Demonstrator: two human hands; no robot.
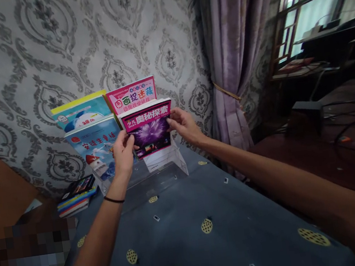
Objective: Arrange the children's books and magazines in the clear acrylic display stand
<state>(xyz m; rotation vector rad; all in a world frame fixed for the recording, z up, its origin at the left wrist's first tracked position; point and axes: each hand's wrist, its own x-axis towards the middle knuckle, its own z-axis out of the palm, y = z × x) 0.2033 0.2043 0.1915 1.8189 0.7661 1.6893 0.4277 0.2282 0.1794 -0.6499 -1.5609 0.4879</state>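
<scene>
A purple and pink book (151,132) is held upright between both my hands. My left hand (123,151) grips its left edge, with the thumb on the front cover. At its right edge, my right hand (183,123) pinches the cover between thumb and fingers. The book is at a clear acrylic stand (178,159), in front of a pink book (132,94). On the stand's left side a blue book (94,140) leans before a teal book with a yellow top (80,109). Whether the held book's lower edge touches the stand I cannot tell.
A stack of books (77,195) lies left of the stand on the dark blue tablecloth (179,238). Patterned wallpaper rises behind. A tied purple curtain (227,64) hangs to the right, and a brown box-like object (0,188) stands at left.
</scene>
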